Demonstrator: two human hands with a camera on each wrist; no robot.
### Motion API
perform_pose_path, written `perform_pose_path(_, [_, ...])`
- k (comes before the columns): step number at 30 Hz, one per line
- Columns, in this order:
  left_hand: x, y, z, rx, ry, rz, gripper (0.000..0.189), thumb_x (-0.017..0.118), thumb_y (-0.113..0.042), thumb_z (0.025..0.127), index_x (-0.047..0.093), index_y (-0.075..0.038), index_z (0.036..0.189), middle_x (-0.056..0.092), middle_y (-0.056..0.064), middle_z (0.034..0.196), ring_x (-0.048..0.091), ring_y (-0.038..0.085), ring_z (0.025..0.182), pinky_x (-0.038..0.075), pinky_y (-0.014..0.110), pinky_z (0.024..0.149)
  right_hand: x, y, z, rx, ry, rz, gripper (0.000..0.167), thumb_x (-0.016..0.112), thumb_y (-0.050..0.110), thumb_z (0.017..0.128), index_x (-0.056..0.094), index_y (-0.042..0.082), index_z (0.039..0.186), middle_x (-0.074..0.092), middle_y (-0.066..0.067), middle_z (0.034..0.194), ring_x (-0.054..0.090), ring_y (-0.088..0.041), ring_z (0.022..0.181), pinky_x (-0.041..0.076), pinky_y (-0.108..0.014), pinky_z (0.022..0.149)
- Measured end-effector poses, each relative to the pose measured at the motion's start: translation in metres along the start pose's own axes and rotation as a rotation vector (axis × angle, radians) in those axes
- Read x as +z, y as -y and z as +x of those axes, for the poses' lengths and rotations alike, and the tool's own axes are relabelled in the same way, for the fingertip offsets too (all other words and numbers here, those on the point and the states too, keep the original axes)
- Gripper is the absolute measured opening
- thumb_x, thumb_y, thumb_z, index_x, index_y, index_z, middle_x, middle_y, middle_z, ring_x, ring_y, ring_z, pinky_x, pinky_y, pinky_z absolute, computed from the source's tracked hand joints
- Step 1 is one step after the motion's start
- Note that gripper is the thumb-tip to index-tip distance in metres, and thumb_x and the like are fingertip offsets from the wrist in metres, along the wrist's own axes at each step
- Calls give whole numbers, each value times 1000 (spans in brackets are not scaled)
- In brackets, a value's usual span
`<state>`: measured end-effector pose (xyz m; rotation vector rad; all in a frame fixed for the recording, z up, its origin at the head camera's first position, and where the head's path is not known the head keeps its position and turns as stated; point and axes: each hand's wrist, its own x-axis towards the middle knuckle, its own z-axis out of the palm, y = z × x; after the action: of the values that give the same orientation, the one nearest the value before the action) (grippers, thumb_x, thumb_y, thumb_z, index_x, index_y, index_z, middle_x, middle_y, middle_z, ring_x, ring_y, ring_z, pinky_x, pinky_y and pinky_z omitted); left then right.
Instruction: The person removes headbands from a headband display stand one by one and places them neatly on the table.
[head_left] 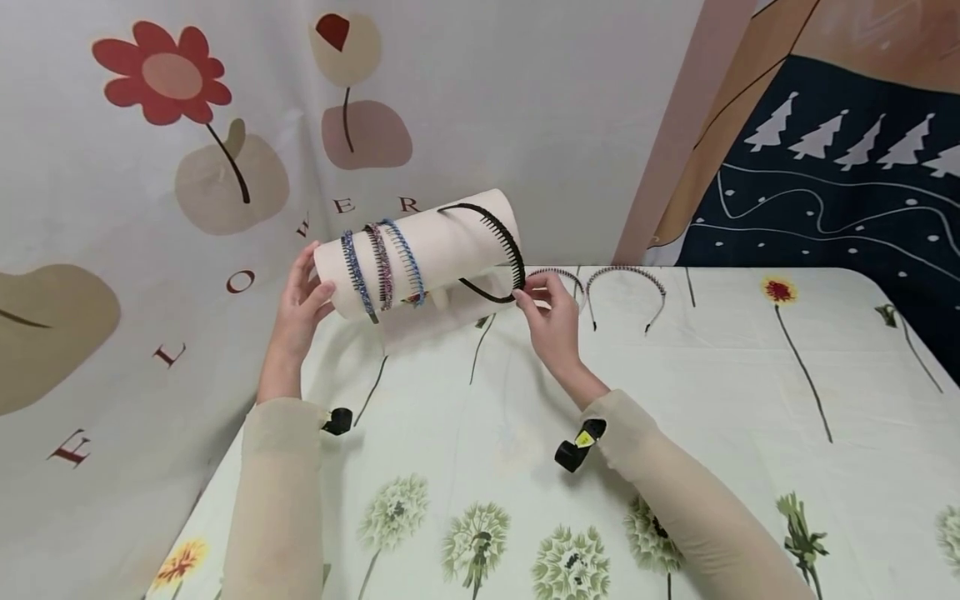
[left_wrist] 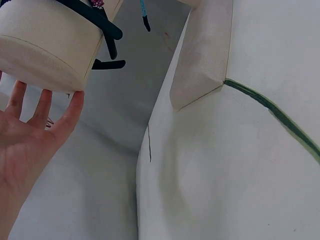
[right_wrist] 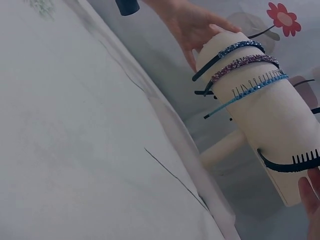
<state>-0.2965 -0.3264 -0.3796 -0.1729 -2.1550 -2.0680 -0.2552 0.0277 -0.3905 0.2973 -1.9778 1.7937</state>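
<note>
A cream cylindrical headband stand [head_left: 457,250] lies across the head view, its post and flat base below. My left hand [head_left: 294,321] grips its left end, thumb in front, fingers round the end. Near that end the roll carries a dark blue glittery headband [head_left: 354,271], a pink-purple one [head_left: 381,265] and a light blue one [head_left: 407,254]. At the right end, my right hand [head_left: 555,323] pinches a black toothed headband [head_left: 517,260] between thumb and fingers. That band arches round the roll, one tip over its top. In the right wrist view its teeth [right_wrist: 305,158] show against the cream surface.
Behind my right hand, two thin headbands lie on the table: one partly hidden, the other a purplish arch [head_left: 626,268]. A flower-print cloth [head_left: 720,358] covers the table. Printed hangings stand close behind the roll.
</note>
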Motion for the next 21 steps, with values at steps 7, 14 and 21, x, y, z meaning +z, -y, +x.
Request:
perform_pose_path(7, [7, -12, -8, -3, 8, 9, 64, 59, -18, 98, 32, -31, 155, 26, -2, 164, 46, 8, 129, 49, 18, 92, -6, -11, 4, 11, -13, 67, 17, 65, -4, 92, 58, -13, 105, 62, -28, 102, 63, -7, 87, 61, -35, 78])
perform_pose_path(14, [7, -13, -8, -9, 7, 11, 64, 59, -19, 99, 31, -31, 155, 26, -2, 164, 44, 10, 132, 49, 18, 92, -12, -24, 8, -12, -19, 98, 19, 64, 1, 94, 59, -10, 109, 62, -24, 103, 62, -3, 88, 58, -20, 78])
perform_pose_path(21, [6, -11, -7, -13, 5, 5, 64, 58, -18, 99, 31, -33, 155, 26, -3, 164, 44, 11, 133, 48, 18, 92, -21, -20, 9, -21, -3, 125, 19, 62, 1, 95, 58, -8, 112, 61, -13, 101, 64, -6, 90, 59, -24, 81])
